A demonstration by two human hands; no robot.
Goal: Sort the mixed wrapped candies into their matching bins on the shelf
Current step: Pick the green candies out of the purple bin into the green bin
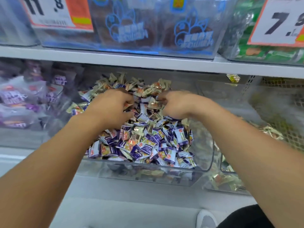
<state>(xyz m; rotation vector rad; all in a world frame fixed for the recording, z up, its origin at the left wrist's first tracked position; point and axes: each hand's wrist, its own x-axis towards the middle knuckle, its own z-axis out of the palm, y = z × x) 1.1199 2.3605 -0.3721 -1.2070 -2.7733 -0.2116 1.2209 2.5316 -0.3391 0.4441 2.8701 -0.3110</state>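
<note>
Both hands deep in the clear plastic bin [194, 171] heaped with purple-and-white and beige wrapped candies [144, 142]. Left hand [113, 107] curls into the pile, right hand [176, 104] pinches wrappers beside it. White metal shelf [148, 61] overhead, orange-and-white price card [54, 12] above.

Two hands [113, 107], one candy heap [144, 142], two price signs [49, 12].

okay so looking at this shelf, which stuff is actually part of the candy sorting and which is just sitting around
Part of the job:
- left hand and right hand, both digging in the pile
- mixed purple and beige candies
- their clear middle bin
- right-hand bin of beige candies

Just sitting around:
- upper-shelf blue-print bags
- green packs
- price cards
- purple bags, left
</note>
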